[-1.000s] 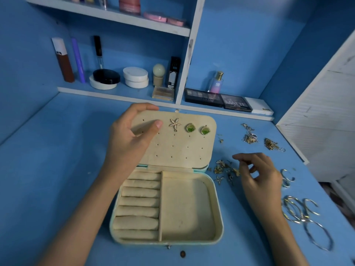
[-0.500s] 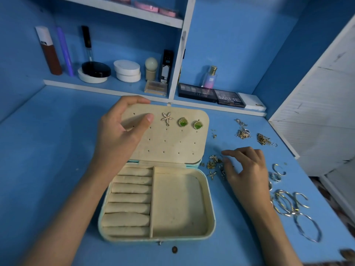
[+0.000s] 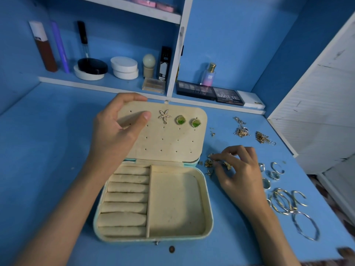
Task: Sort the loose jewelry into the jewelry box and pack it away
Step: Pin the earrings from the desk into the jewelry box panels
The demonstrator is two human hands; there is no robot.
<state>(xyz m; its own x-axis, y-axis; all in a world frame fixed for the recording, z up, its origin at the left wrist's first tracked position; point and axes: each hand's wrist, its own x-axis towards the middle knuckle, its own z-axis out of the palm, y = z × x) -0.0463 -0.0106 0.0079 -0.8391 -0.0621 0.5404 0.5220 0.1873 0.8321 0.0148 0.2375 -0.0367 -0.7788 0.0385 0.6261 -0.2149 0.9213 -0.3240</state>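
Right now the desk holds the open box, ring rolls on its left, tray on its right, both bare. Lid stands tilted back; left hand grips its top-left corner, fingers over the edge, thumb on the peg panel. Right hand is curled over the earring pile just right of the hinge, fingertips in among the pieces; can't tell if one is pinched yet. Bangles and rings lie further right, chains near the back, all loose on the desk. Starfish stud and two green studs already sit in the lid's top row. Risks, my guess: the pieces are tiny and tangled, so a pinch may lift two or drag neighbours across the desk. A stud may slip before reaching a hole. If the left hand lets go, the lid could flop and shake the studs loose.
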